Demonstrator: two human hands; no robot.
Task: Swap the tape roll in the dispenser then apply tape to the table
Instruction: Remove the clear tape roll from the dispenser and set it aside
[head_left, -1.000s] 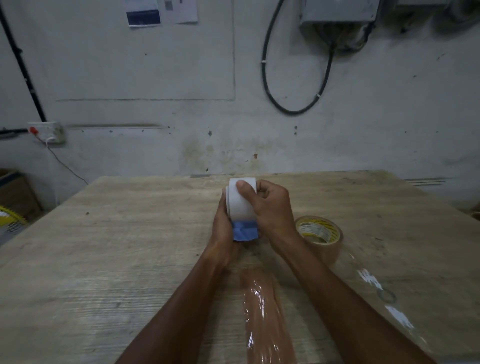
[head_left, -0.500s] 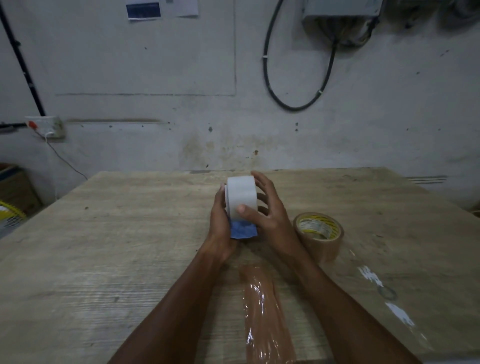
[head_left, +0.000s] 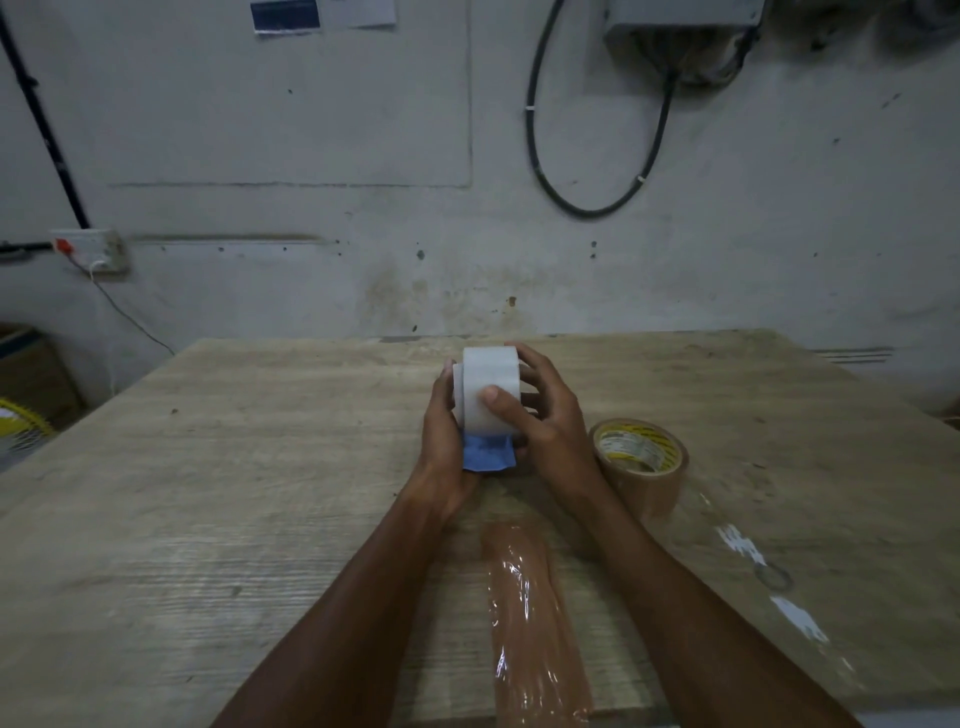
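Head view: both hands meet over the far middle of the wooden table (head_left: 218, 519), holding a white tape roll (head_left: 491, 395) upright on a blue dispenser (head_left: 488, 457). The left hand (head_left: 444, 441) cups the dispenser and the roll's left face, its grip clenched around them. The right hand (head_left: 550, 421) is closed on the roll from the other side, thumb pressed flat on the roll's near face and fingers curled behind its top. The dispenser's blue end pokes out below the roll, between the two palms.

At 3 o'clock from the hands, just beside the right wrist, a brown tape roll (head_left: 641, 462) with a yellow-printed core lies flat on the table. At 6 o'clock, between the forearms, a strip of brown tape (head_left: 530, 623) runs to the table's near edge. Clear tape patches (head_left: 743, 545) glint at 4 o'clock. The table's left half is open, and its far edge sits close behind the hands, against the wall (head_left: 311, 156).
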